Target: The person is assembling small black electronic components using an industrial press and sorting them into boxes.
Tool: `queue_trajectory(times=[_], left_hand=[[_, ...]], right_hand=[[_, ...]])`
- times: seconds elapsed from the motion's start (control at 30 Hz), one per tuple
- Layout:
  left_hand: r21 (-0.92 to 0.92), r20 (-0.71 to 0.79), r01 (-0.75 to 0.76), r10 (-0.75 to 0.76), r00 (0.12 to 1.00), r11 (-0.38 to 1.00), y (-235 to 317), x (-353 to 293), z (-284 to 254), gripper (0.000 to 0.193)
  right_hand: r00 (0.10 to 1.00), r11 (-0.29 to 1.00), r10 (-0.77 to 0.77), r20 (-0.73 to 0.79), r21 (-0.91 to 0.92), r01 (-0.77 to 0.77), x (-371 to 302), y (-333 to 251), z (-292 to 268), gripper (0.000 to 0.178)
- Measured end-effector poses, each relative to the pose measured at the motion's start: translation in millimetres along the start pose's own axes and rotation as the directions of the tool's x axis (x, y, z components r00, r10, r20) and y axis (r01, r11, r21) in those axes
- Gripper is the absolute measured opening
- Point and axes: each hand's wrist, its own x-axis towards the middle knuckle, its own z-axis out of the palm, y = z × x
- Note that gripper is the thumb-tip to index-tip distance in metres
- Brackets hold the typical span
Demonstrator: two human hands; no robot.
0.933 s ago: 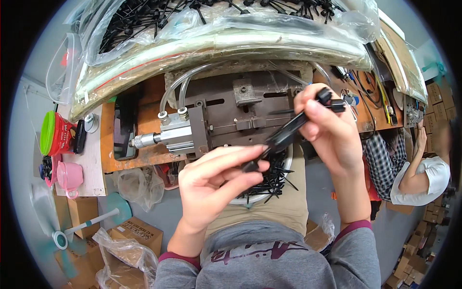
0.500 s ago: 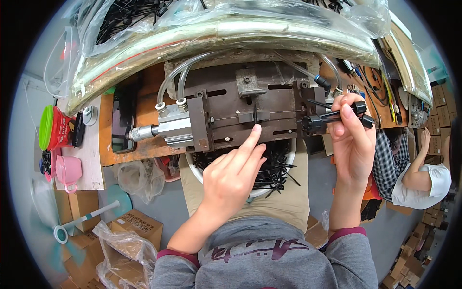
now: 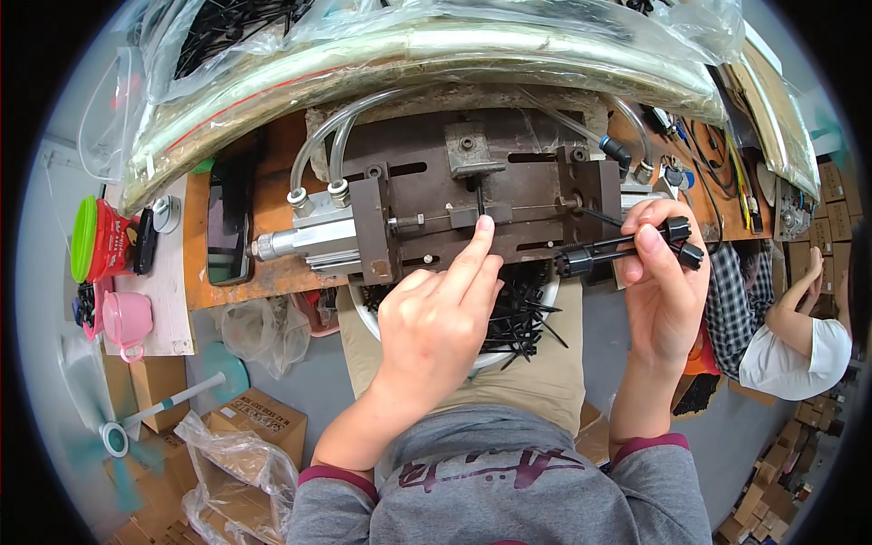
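My left hand reaches over the near edge of a dark metal fixture. Its index finger is stretched out, the tip touching a thin black plastic stick that stands at the small centre block. The other fingers are loosely bent, and the thumb is hidden. To the right, my right hand pinches several black plastic rods with ribbed round ends between thumb and fingers. They lie roughly level, beside the fixture's right end.
A white tub of black sticks sits at my lap. An air cylinder with clear hoses is on the fixture's left. Plastic-wrapped stock lies behind. A phone and pink cup are left; another person sits right.
A metal pin on the fixture's left side has slid inward toward the centre block. The rods in my right hand have dipped slightly; my left fingertip stays at the block.
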Motion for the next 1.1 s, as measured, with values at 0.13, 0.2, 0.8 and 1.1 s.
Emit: queue_trajectory(times=[0.13, 0.2, 0.8, 1.1], left_hand=[[-0.353, 0.059, 0.154, -0.142, 0.988, 0.923, 6.1, 5.6, -11.7, 0.037], [-0.617, 0.115, 0.251, -0.23, 0.966, 0.746, 14.0, 6.3, -23.0, 0.043], [-0.073, -0.017, 0.018, -0.02, 1.0, 0.997, 2.6, -9.7, 2.8, 0.027], [-0.002, 0.028, 0.006, -0.006, 1.0, 1.0, -0.6, 0.1, -2.0, 0.028]], right_hand=[[1.0, 0.997, -0.01, 0.005, -0.081, 0.01, -2.8, 0.1, 0.6, 0.012], [1.0, 0.988, -0.012, 0.021, -0.151, 0.015, -4.8, 3.9, 2.4, 0.012], [0.932, 0.888, -0.344, 0.115, -0.282, 0.363, -6.3, 13.5, 4.9, 0.014], [0.761, 0.387, -0.524, 0.382, -0.689, 0.612, -14.5, 9.7, -3.2, 0.029]])
